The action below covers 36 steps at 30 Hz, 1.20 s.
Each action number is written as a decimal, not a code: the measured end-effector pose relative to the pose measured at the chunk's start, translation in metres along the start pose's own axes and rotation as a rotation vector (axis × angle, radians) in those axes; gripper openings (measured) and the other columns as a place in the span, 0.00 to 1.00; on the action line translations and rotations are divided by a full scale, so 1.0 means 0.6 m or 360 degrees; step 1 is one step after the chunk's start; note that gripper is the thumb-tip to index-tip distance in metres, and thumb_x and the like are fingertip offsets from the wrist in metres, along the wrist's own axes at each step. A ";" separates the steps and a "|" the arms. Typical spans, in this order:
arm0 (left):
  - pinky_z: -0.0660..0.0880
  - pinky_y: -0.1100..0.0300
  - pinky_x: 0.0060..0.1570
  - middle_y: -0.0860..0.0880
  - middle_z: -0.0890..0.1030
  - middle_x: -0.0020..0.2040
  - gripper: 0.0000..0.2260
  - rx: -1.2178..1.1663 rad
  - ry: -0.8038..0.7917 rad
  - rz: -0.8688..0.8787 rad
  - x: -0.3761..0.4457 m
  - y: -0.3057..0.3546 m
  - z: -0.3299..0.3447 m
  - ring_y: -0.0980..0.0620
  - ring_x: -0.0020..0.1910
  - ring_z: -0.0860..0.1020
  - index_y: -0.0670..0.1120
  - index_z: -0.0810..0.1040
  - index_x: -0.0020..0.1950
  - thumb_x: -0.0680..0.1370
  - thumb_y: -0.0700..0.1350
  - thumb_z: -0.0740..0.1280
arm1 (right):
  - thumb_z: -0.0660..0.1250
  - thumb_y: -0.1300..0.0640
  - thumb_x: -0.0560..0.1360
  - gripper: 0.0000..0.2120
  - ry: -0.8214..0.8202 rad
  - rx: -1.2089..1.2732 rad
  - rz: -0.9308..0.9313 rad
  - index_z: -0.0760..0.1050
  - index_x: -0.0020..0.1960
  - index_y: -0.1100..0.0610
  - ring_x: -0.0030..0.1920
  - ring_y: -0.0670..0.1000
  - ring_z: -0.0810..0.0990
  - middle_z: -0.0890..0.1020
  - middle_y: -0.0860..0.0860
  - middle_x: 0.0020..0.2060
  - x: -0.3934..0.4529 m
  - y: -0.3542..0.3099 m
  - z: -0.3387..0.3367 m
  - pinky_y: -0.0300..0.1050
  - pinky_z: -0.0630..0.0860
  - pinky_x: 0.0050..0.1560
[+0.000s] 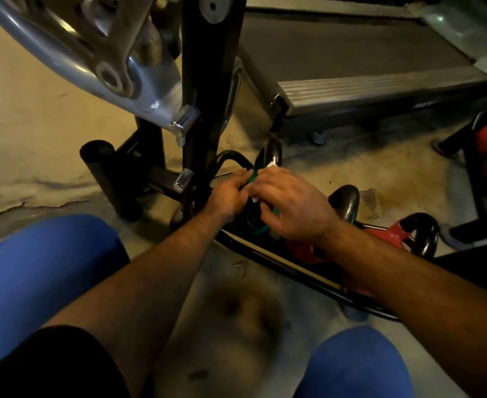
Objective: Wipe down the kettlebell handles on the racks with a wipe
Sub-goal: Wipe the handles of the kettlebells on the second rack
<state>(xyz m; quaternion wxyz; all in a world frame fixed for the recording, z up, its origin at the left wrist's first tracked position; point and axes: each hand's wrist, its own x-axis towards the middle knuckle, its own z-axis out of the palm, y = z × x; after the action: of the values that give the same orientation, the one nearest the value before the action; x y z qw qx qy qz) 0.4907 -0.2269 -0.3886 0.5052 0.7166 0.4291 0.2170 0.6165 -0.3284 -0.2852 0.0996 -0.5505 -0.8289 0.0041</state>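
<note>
gym floor (35, 124) | both hands (230, 193) on green kettlebell (253, 176) | white wipe (272, 165)

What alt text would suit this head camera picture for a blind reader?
Both hands, left hand and right hand, meet over a green kettlebell on a low black rack, with a white wipe showing between them. A red kettlebell sits beside it.

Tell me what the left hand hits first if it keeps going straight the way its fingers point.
Probably the green kettlebell it already touches, then that kettlebell's black handle; depth is unclear here.
</note>
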 end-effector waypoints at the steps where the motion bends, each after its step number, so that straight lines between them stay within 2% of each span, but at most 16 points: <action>1: 0.65 0.50 0.72 0.41 0.74 0.69 0.23 0.0053 -0.0054 0.0017 0.002 -0.004 -0.001 0.45 0.71 0.71 0.41 0.74 0.69 0.78 0.51 0.62 | 0.62 0.56 0.78 0.15 -0.0026 -0.0078 -0.0012 0.80 0.62 0.57 0.66 0.53 0.76 0.82 0.54 0.60 -0.002 0.003 -0.003 0.48 0.67 0.74; 4: 0.65 0.48 0.72 0.43 0.74 0.70 0.27 0.0012 0.0030 0.0103 0.011 -0.023 0.013 0.46 0.71 0.70 0.43 0.75 0.69 0.77 0.58 0.58 | 0.60 0.54 0.81 0.17 -0.0013 -0.0236 0.0058 0.80 0.64 0.59 0.67 0.57 0.76 0.81 0.57 0.61 0.009 0.011 -0.006 0.54 0.71 0.70; 7: 0.65 0.48 0.72 0.45 0.73 0.71 0.31 -0.0010 0.0038 0.0083 0.031 -0.056 0.023 0.48 0.72 0.70 0.47 0.75 0.69 0.74 0.64 0.56 | 0.59 0.54 0.81 0.18 -0.0091 -0.0222 0.0109 0.78 0.66 0.59 0.72 0.57 0.71 0.79 0.57 0.66 -0.002 -0.008 0.005 0.55 0.65 0.75; 9: 0.62 0.51 0.75 0.44 0.72 0.72 0.27 -0.0065 -0.0002 0.0025 0.017 -0.030 0.008 0.48 0.73 0.68 0.47 0.74 0.70 0.77 0.61 0.60 | 0.61 0.55 0.80 0.17 -0.0219 -0.0271 -0.0087 0.79 0.65 0.59 0.72 0.56 0.72 0.80 0.56 0.65 -0.023 -0.022 0.010 0.56 0.65 0.75; 11: 0.57 0.59 0.75 0.46 0.68 0.75 0.21 0.0031 0.0003 0.0041 0.010 -0.021 0.005 0.51 0.75 0.64 0.47 0.71 0.73 0.81 0.51 0.63 | 0.63 0.56 0.79 0.16 -0.0298 -0.0364 -0.0274 0.81 0.63 0.59 0.69 0.57 0.75 0.81 0.57 0.63 -0.026 -0.013 0.001 0.59 0.69 0.72; 12: 0.55 0.61 0.74 0.47 0.66 0.76 0.20 0.0077 0.0011 0.0065 0.012 -0.023 0.006 0.52 0.76 0.62 0.47 0.70 0.74 0.82 0.49 0.62 | 0.63 0.56 0.79 0.16 -0.0275 -0.0403 -0.0281 0.81 0.62 0.59 0.68 0.58 0.76 0.81 0.57 0.62 -0.018 -0.002 -0.005 0.60 0.71 0.70; 14: 0.55 0.62 0.73 0.48 0.65 0.77 0.20 0.0108 0.0031 0.0089 0.019 -0.031 0.010 0.52 0.77 0.61 0.48 0.69 0.75 0.82 0.49 0.61 | 0.61 0.55 0.79 0.17 -0.0175 -0.0439 -0.0110 0.79 0.64 0.59 0.69 0.60 0.75 0.80 0.57 0.64 0.004 0.012 -0.018 0.62 0.73 0.67; 16: 0.56 0.60 0.74 0.49 0.65 0.77 0.21 0.0122 0.0020 0.0109 0.021 -0.032 0.008 0.52 0.77 0.61 0.49 0.68 0.75 0.82 0.49 0.61 | 0.60 0.54 0.80 0.18 -0.0167 -0.0387 -0.0016 0.79 0.65 0.58 0.70 0.60 0.74 0.80 0.57 0.64 0.004 -0.003 -0.015 0.63 0.71 0.70; 18: 0.56 0.58 0.74 0.48 0.64 0.78 0.21 0.0147 0.0016 0.0117 0.020 -0.027 0.005 0.52 0.77 0.60 0.49 0.68 0.75 0.82 0.49 0.61 | 0.61 0.53 0.79 0.16 -0.0304 -0.0344 -0.0250 0.82 0.60 0.58 0.68 0.57 0.76 0.83 0.56 0.60 -0.021 -0.028 0.009 0.59 0.65 0.75; 20: 0.56 0.57 0.75 0.48 0.64 0.77 0.21 0.0145 0.0028 0.0134 0.020 -0.027 0.001 0.52 0.77 0.60 0.49 0.68 0.75 0.82 0.50 0.61 | 0.59 0.50 0.79 0.17 -0.0543 -0.0565 -0.0473 0.84 0.54 0.56 0.68 0.56 0.76 0.84 0.54 0.58 -0.043 -0.041 0.026 0.56 0.59 0.77; 22: 0.56 0.58 0.76 0.49 0.64 0.77 0.21 0.0145 0.0026 0.0133 0.021 -0.028 0.003 0.52 0.77 0.60 0.49 0.68 0.75 0.82 0.51 0.61 | 0.59 0.49 0.79 0.18 -0.0660 -0.0841 -0.0483 0.84 0.55 0.56 0.69 0.57 0.75 0.83 0.54 0.60 -0.048 -0.029 0.028 0.57 0.59 0.77; 25: 0.57 0.57 0.75 0.48 0.64 0.77 0.22 0.0150 0.0058 0.0113 0.023 -0.026 0.008 0.51 0.77 0.60 0.50 0.67 0.76 0.82 0.52 0.60 | 0.64 0.51 0.78 0.18 -0.0583 -0.0943 -0.0433 0.79 0.64 0.58 0.72 0.60 0.72 0.79 0.58 0.66 -0.050 -0.012 0.020 0.61 0.63 0.76; 28: 0.58 0.57 0.75 0.48 0.64 0.77 0.21 0.0167 0.0099 0.0125 0.019 -0.020 0.010 0.50 0.77 0.61 0.49 0.67 0.76 0.83 0.52 0.60 | 0.55 0.54 0.81 0.20 -0.0509 -0.0893 -0.0478 0.75 0.69 0.60 0.74 0.61 0.69 0.75 0.60 0.70 -0.050 0.001 0.013 0.60 0.60 0.77; 32: 0.58 0.55 0.75 0.48 0.64 0.78 0.21 0.0173 0.0066 0.0120 0.016 -0.020 0.008 0.50 0.77 0.60 0.50 0.67 0.76 0.83 0.52 0.59 | 0.59 0.52 0.83 0.21 -0.0267 -0.0814 -0.0178 0.74 0.71 0.61 0.75 0.62 0.67 0.73 0.61 0.72 -0.024 0.007 -0.002 0.59 0.63 0.75; 34: 0.59 0.55 0.75 0.49 0.64 0.78 0.21 0.0178 0.0069 0.0121 0.011 -0.021 0.007 0.51 0.77 0.60 0.50 0.67 0.76 0.82 0.52 0.60 | 0.58 0.50 0.83 0.22 -0.0290 -0.0794 -0.0132 0.72 0.72 0.61 0.76 0.63 0.66 0.73 0.61 0.72 -0.024 0.000 0.001 0.60 0.63 0.76; 36: 0.60 0.55 0.74 0.49 0.64 0.78 0.22 0.0163 0.0068 0.0114 0.007 -0.021 0.004 0.51 0.77 0.61 0.50 0.67 0.76 0.82 0.52 0.60 | 0.57 0.49 0.83 0.23 -0.0414 -0.0801 -0.0261 0.72 0.72 0.61 0.75 0.63 0.66 0.73 0.61 0.71 -0.032 -0.007 0.007 0.62 0.62 0.76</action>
<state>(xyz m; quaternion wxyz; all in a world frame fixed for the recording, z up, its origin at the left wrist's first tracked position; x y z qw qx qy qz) 0.4901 -0.2233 -0.4015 0.4505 0.7516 0.4244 0.2280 0.6191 -0.3475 -0.2921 -0.1472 -0.4840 -0.8513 -0.1391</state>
